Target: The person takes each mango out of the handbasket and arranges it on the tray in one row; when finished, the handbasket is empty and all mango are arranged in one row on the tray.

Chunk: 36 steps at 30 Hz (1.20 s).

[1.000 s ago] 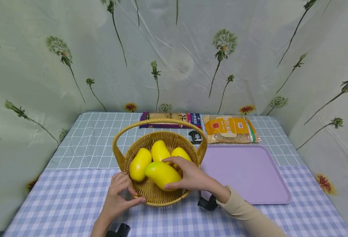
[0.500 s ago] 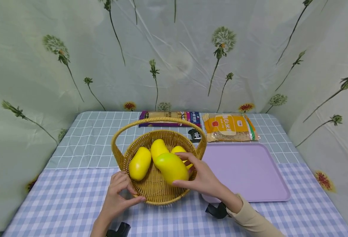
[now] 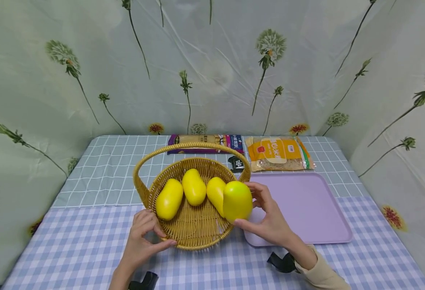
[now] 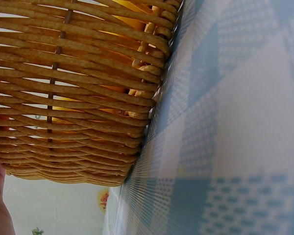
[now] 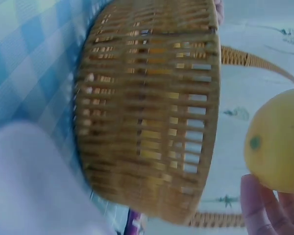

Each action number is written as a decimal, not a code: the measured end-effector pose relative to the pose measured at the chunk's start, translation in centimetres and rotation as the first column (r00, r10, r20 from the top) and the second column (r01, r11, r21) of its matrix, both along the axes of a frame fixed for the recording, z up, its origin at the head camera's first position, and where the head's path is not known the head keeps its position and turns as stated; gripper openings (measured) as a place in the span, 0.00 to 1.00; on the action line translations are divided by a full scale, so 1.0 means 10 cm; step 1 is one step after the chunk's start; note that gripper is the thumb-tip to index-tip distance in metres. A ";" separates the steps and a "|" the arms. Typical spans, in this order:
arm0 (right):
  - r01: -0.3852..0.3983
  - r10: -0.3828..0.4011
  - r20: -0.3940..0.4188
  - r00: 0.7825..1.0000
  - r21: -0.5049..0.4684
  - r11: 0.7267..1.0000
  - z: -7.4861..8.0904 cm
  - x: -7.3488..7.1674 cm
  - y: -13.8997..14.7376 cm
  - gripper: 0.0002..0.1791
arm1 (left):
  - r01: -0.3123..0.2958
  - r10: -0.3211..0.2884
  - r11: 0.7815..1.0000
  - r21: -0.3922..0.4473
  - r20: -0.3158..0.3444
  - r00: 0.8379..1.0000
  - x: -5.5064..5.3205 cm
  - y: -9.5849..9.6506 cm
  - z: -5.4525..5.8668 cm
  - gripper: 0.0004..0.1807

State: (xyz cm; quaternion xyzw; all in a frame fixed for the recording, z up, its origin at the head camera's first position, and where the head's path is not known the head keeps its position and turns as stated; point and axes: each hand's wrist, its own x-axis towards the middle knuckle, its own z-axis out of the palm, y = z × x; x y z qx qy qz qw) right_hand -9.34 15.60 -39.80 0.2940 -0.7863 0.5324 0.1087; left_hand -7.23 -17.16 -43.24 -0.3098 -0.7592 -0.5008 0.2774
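A wicker basket [image 3: 198,237] with an arched handle stands on the table, and three yellow mangoes [image 3: 170,199] lie inside it. My left hand [image 3: 143,239] grips the basket's near-left rim between thumb and fingers; the left wrist view shows the woven side [image 4: 73,98] close up. Over the right rim, my right hand [image 3: 270,217] holds another mango [image 3: 238,201] between thumb and fingers. In the right wrist view that mango [image 5: 279,142] is above the rim, apart from the basket wall [image 5: 152,112]. It partly hides the rightmost mango in the head view.
A lilac tray [image 3: 306,209] lies right of the basket, partly under the right hand. Behind are an orange bag of grain [image 3: 278,154], a purple noodle packet [image 3: 205,143] and a small black packet [image 3: 236,164]. Checked cloth [image 3: 71,241] covers the table.
My right hand has lifted the mango from the middle of the basket and carried it right, over the right rim. The left hand stays on the rim.
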 end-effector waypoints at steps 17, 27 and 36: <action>0.305 -0.297 0.123 0.947 -0.055 0.951 -0.14 0.02 0.49 0.44 | 0.005 -0.005 1.000 0.003 0.007 1.000 0.00 -0.01 0.00 0.20; 0.436 -0.456 0.265 0.850 0.132 0.890 -0.28 -0.15 0.62 0.40 | -0.001 0.001 1.000 0.002 0.006 1.000 0.00 -0.01 0.01 0.20; 0.424 -0.530 0.339 0.777 0.341 0.839 -0.33 -0.29 0.68 0.42 | -0.001 0.001 1.000 -0.006 0.002 1.000 0.01 0.00 0.03 0.21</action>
